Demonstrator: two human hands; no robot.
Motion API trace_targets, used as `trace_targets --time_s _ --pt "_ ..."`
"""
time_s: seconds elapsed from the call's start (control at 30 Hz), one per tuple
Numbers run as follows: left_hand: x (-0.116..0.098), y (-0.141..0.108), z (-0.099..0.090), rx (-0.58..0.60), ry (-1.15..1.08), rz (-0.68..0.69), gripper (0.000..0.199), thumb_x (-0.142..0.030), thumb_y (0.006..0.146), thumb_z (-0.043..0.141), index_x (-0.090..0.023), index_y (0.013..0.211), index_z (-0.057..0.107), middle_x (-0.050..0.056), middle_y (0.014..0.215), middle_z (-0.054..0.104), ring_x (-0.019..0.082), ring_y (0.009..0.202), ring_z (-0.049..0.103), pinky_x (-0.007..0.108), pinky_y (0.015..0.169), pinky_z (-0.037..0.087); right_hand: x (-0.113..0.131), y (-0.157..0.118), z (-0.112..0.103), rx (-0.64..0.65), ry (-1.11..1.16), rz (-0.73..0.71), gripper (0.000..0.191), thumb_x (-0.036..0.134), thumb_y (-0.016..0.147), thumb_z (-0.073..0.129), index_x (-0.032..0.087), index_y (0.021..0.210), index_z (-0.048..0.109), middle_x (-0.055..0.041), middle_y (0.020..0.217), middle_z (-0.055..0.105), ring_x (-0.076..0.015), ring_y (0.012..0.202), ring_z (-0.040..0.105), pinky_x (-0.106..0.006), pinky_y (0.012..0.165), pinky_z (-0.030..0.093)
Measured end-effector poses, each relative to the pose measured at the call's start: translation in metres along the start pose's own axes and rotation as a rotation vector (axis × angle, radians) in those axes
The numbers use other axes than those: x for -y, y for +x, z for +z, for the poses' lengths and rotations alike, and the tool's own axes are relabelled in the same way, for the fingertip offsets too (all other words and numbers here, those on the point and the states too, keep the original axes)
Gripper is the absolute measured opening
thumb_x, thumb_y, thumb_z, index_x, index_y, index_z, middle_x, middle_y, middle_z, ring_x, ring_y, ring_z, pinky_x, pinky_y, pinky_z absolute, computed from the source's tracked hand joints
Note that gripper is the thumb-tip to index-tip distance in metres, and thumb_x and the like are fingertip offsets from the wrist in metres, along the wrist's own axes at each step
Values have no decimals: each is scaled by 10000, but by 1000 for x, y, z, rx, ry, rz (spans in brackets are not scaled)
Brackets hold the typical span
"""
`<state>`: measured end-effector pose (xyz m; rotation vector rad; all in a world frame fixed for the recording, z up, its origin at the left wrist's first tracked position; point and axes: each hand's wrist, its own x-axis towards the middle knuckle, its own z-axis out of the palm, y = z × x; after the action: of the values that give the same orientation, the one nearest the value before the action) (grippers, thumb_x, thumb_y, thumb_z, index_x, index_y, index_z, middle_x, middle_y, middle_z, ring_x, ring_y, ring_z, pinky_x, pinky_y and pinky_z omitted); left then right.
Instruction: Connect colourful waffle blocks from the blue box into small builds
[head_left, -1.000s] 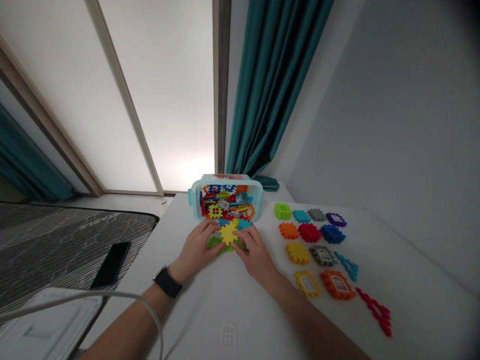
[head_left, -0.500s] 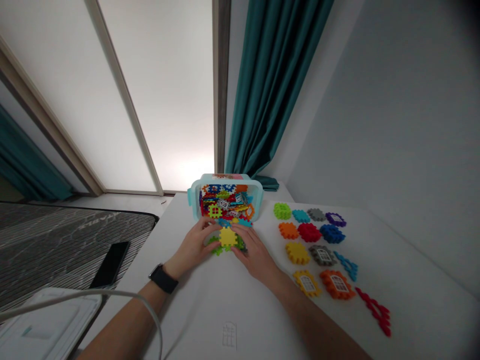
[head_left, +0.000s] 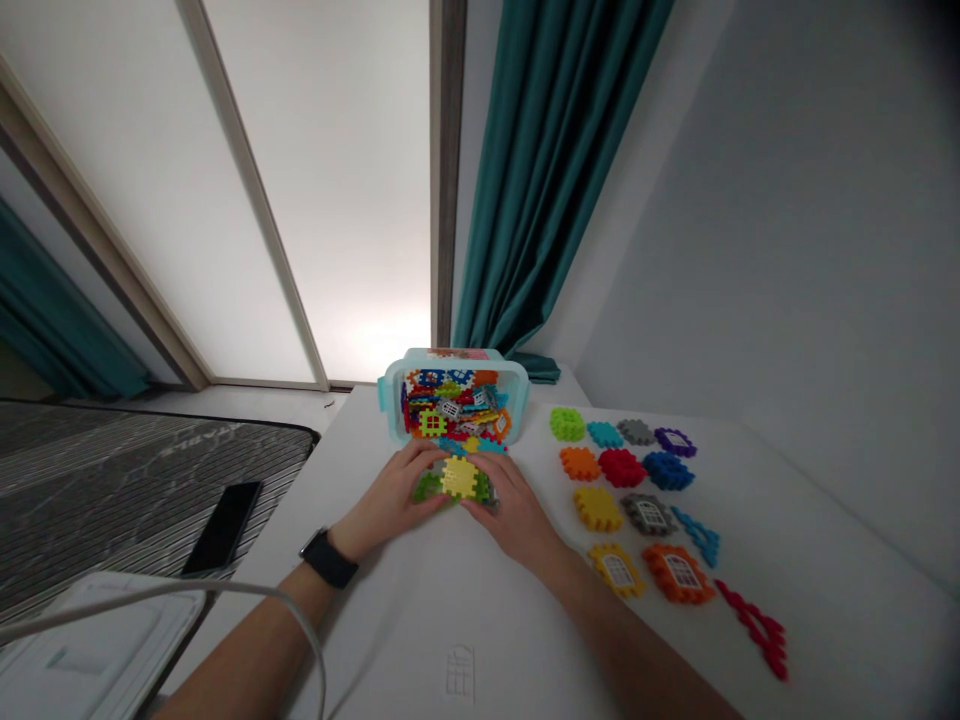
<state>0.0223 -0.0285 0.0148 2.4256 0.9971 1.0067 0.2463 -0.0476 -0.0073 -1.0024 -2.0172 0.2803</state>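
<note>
A yellow notched building tile (head_left: 459, 478) lies between my two hands, with green building tiles (head_left: 427, 488) under or beside it; how they join is partly hidden by my fingers. My left hand (head_left: 397, 497), a dark watch on its wrist, has its curled fingers round the left side of these pieces. From the right, my right hand (head_left: 514, 505) grips the same group with thumb and fingers. Just beyond my fingertips, blue and yellow pieces (head_left: 472, 445) lie by the bin's front edge.
A light-blue bin (head_left: 517, 400) tipped toward me holds many mixed tiles. Stacks sorted by colour, among them red (head_left: 621, 467), yellow (head_left: 598, 509) and orange window tiles (head_left: 679, 573), stand on the white table's right side. A phone (head_left: 223, 525) and a white cable (head_left: 247, 588) are at left.
The left fingers have closed in further around the green pieces, and the yellow tile sits slightly tilted. Both hands stay in nearly the same place.
</note>
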Motion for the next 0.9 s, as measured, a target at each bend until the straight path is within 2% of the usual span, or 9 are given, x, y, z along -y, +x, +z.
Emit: trace_targets --time_s 0.1,0.3,0.47,0.57,0.63,0.77,0.9 --pt "1 0 1 -4 -4 -2 432 -276 862 689 -238 1259 522 98 1226 571 241 1146 577 426 992 509 1 -1 0 4 6 6 508 214 890 628 268 1378 499 -117 1315 600 -272 1242 572 -510 1076 483" --pt "4 -1 4 -35 31 -17 343 -383 836 739 -211 1063 549 85 1108 601 247 1035 594 416 885 527 -1 -2 3 5 62 34 538 173 932 517 274 1452 428 -98 1409 565 -225 1299 551 -445 1091 485" --pt "5 -2 3 -21 60 -6 156 -306 914 643 -207 1011 573 89 1113 603 233 1024 600 391 888 522 -6 -2 4 -31 77 48 423 156 950 471 260 1357 523 -97 1322 636 -215 1221 617 -422 1040 525" --pt "5 -3 2 -24 58 5 114 -288 924 624 -210 995 580 86 1105 608 233 1024 604 398 891 526 -8 -1 1 -8 82 74 392 166 957 467 260 1332 534 -91 1268 665 -213 1161 651 -416 991 555" --pt "4 -3 0 -40 38 2 186 -289 898 662 -217 1048 577 84 1117 607 238 1040 601 411 904 530 -7 0 -3 25 81 67 391 168 961 466 264 1333 535 -84 1259 671 -212 1153 656 -413 990 555" --pt "1 -3 -3 -34 -15 10 571 -279 819 752 -253 1323 485 103 1252 564 260 1167 563 450 1007 505 -2 3 -12 119 55 16 420 162 973 452 291 1367 520 -62 1275 673 -213 1162 655 -421 1003 551" --pt "1 -3 -2 7 -24 43 541 -268 807 759 -263 1298 533 102 1291 532 257 1203 543 430 1034 496 0 3 -16 159 22 -17 429 148 976 448 300 1370 522 -54 1272 679 -214 1155 659 -433 1016 548"
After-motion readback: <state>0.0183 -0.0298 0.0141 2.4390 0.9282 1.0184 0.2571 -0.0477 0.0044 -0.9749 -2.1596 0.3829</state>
